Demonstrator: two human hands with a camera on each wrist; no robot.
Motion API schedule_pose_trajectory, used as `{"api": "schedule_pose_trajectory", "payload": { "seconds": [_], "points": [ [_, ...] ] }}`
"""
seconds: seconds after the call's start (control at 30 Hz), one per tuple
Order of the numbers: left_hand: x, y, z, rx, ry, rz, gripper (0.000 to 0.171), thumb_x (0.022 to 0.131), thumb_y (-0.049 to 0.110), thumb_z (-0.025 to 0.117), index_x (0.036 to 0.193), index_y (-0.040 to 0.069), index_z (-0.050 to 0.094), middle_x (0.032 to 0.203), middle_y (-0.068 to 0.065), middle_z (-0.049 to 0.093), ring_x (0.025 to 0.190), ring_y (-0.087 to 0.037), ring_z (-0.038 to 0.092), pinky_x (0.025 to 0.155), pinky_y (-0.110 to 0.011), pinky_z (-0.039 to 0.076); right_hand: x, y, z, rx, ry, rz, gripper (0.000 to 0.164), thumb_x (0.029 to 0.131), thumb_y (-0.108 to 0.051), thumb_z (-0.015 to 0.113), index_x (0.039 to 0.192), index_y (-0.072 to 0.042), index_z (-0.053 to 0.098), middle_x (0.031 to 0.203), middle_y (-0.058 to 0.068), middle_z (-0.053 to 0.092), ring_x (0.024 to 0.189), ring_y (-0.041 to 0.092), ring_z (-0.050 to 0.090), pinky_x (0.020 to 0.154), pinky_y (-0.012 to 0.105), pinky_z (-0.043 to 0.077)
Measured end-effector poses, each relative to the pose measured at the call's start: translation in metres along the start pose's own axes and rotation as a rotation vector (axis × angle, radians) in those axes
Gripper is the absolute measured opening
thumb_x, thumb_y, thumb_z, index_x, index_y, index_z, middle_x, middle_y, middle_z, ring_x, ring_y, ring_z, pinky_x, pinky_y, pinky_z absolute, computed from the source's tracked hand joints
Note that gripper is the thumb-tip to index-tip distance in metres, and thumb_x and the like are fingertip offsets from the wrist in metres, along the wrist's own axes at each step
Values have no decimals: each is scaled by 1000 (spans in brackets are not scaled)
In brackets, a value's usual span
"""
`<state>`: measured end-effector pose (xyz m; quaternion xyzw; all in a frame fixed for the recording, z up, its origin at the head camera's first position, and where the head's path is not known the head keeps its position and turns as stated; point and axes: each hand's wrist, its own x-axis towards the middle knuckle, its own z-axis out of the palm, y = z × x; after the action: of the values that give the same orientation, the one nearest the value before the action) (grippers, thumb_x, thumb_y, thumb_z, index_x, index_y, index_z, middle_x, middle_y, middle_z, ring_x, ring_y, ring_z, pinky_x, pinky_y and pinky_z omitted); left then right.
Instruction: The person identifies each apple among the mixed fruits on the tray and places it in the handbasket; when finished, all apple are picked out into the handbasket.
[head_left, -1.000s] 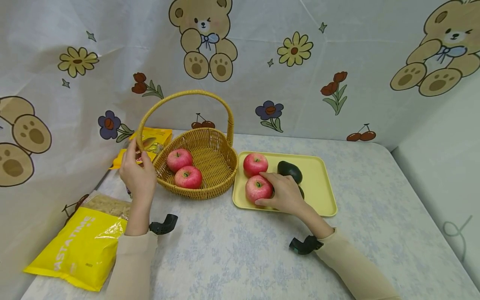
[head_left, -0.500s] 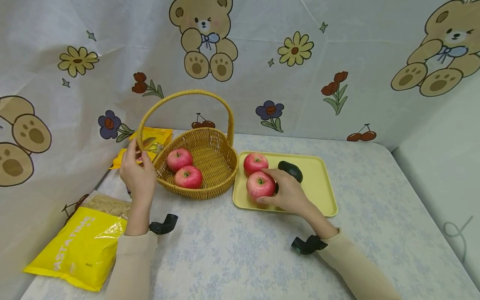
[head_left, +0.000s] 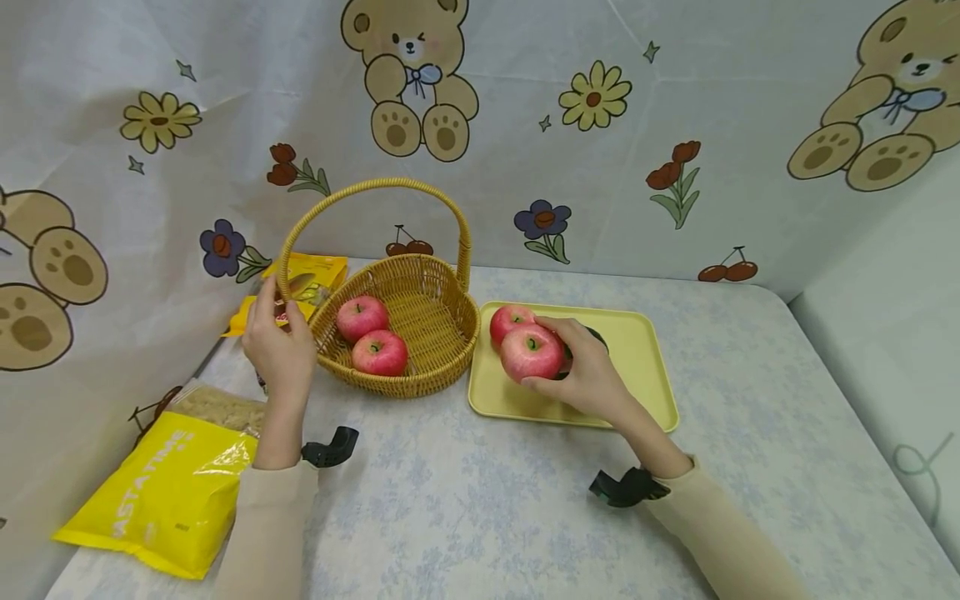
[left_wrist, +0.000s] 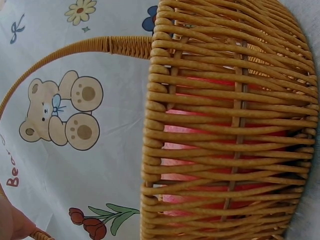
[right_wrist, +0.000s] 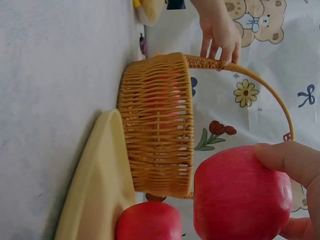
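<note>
My right hand (head_left: 588,375) holds a red apple (head_left: 532,352) between thumb and fingers, raised above the yellow tray (head_left: 637,358). In the right wrist view this apple (right_wrist: 242,192) appears large beside the fingers. Another apple (head_left: 510,320) rests on the tray. Dark green avocado-like fruit (head_left: 597,337) is mostly hidden behind my right hand. On the left, my left hand (head_left: 281,346) holds the handle of the wicker basket (head_left: 420,385) near its base. Two apples (head_left: 380,353) lie inside the basket; in the left wrist view they show red through the weave.
A yellow pasta bag (head_left: 168,492) lies at the front left. Behind the basket lies another yellow packet (head_left: 322,268). The patterned cloth (head_left: 510,125) hangs along the back of the table (head_left: 465,500).
The apple in my right hand has risen from the tray, moving slightly right and away from me. The left hand and the basket stay in place.
</note>
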<state>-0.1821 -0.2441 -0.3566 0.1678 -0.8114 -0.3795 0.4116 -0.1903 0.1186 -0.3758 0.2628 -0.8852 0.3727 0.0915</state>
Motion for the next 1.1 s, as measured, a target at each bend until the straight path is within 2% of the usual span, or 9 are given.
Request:
{"api": "schedule_pose_trajectory", "payload": {
  "seconds": [0.23,0.33,0.5,0.63,0.8,0.93,1.1],
  "points": [
    [0,-1,-2,3,-1,-13,37,90,15,47,127,18,50,109,-12,58,93,-23,54,73,-39,50,23,-23,3,158,22,28,78,63,-39,77,129,-16,43,119,-1,49,98,12,50,66,28,52],
    [0,0,-3,7,3,-13,37,90,14,48,127,18,51,108,-13,58,93,-24,55,72,-39,50,37,-31,9,174,47,39,78,63,-41,76,130,-20,42,121,-2,48,104,11,47,72,29,51],
    [0,1,-2,2,-2,-9,36,90,14,48,126,17,51,107,-14,58,93,-24,55,73,-39,51,59,-37,30,177,57,64,78,64,-43,75,131,-19,42,123,-2,48,108,11,44,82,30,47],
    [0,3,-1,-2,-4,-7,36,90,14,48,126,16,51,107,-14,57,93,-25,55,73,-39,51,75,-39,51,166,42,99,79,64,-46,74,131,-17,41,124,-1,47,109,13,45,84,34,47],
    [0,3,-1,-2,-1,-9,36,90,14,48,126,17,51,107,-14,57,93,-25,55,74,-40,50,96,-42,77,118,8,128,80,64,-47,73,131,-18,40,125,0,47,111,14,45,87,34,45],
    [0,1,-1,4,2,-9,37,90,14,48,126,16,51,107,-14,57,94,-25,55,73,-40,50,110,-44,95,112,-14,138,78,66,-43,74,130,-16,40,124,1,47,110,16,46,86,32,46],
    [0,-1,0,1,-3,-7,37,90,15,48,127,18,50,106,-14,57,94,-25,55,73,-40,51,125,-45,111,99,2,153,76,66,-37,75,128,-12,42,122,4,48,109,18,47,87,32,46]
  ]
}}
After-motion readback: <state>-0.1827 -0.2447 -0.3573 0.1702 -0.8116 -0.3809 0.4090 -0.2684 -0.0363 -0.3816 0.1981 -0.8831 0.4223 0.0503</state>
